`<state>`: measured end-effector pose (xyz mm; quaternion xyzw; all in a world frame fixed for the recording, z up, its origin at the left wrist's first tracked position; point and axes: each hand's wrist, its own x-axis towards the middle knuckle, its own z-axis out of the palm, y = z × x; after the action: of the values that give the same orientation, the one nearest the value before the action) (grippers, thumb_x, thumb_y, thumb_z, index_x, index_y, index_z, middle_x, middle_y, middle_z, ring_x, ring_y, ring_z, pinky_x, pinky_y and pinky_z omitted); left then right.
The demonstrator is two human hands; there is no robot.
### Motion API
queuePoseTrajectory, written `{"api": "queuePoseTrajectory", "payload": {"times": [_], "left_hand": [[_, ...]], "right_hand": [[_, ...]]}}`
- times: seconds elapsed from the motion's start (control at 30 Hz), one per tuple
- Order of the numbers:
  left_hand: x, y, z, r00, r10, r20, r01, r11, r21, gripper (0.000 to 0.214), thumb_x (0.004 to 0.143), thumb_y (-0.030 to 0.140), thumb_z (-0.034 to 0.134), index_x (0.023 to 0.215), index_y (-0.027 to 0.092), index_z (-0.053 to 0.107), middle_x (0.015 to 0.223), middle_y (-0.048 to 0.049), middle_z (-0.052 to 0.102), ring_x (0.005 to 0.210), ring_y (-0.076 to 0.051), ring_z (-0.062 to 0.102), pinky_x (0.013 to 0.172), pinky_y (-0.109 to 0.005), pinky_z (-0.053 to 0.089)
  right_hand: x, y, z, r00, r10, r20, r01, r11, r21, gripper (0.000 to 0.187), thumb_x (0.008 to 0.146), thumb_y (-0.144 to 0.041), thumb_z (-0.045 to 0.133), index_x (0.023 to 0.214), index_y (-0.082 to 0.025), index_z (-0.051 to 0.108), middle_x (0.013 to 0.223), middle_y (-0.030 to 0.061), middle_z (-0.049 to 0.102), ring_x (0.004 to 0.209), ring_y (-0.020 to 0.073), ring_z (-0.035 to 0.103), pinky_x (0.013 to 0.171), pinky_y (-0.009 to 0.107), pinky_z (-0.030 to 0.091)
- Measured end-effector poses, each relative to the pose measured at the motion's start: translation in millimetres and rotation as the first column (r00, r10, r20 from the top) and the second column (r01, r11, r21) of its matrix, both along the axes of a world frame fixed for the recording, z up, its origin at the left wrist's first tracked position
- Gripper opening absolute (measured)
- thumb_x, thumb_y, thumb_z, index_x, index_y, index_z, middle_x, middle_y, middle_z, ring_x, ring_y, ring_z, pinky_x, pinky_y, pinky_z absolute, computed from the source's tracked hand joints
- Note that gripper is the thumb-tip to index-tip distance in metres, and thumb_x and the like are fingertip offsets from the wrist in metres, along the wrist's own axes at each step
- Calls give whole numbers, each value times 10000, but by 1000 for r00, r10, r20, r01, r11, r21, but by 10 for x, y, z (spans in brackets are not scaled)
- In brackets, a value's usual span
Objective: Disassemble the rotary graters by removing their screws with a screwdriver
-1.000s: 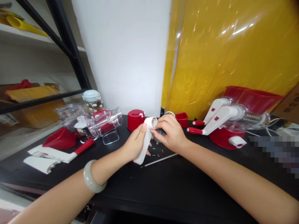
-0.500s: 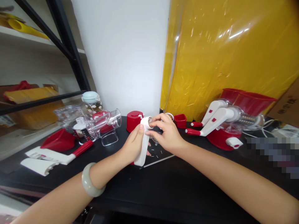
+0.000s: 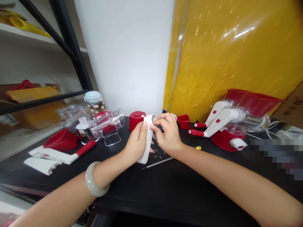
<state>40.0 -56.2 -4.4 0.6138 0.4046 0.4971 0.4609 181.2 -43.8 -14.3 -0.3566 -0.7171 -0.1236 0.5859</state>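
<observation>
Just beside the white handle [image 3: 148, 138] — screws [image 3: 155, 156]; right forearm [image 3: 213, 167] half-hides screwdriver [image 3: 158, 163].

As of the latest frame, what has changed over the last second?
The right hand has shifted slightly left, its fingers at the crank's open end. The crank stands slightly more upright, its opening turned further from the camera. A yellow tip now shows past the right forearm. Nothing visibly let go: the left hand still grips the crank. Screws and rod stayed put.
</observation>
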Motion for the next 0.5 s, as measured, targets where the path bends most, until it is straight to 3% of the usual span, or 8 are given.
{"api": "queuePoseTrajectory", "payload": {"times": [0.23, 0.5], "left_hand": [[15, 12, -13, 999, 27, 29, -27, 1000, -3, 432, 976, 523, 457, 1262, 200, 490, 790, -15, 593, 538, -155, 635, 361, -276, 559], [40, 5, -9, 998, 47, 44, -47, 999, -2, 471, 967, 519, 487, 1303, 199, 414, 767, 0, 599, 513, -156, 636, 363, -278, 558]], "right_hand": [[-4, -28, 17, 999, -32, 11, 31, 999, 36, 94, 914, -215, 591, 825, -233, 614, 924, 52, 618, 904, 227, 563, 813, 418, 475], [23, -5, -26, 999, -32, 9, 31, 997, 71, 91, 926, -225, 584, 845, -227, 625, 938, 57, 617, 920, 224, 557, 839, 417, 478]]}}
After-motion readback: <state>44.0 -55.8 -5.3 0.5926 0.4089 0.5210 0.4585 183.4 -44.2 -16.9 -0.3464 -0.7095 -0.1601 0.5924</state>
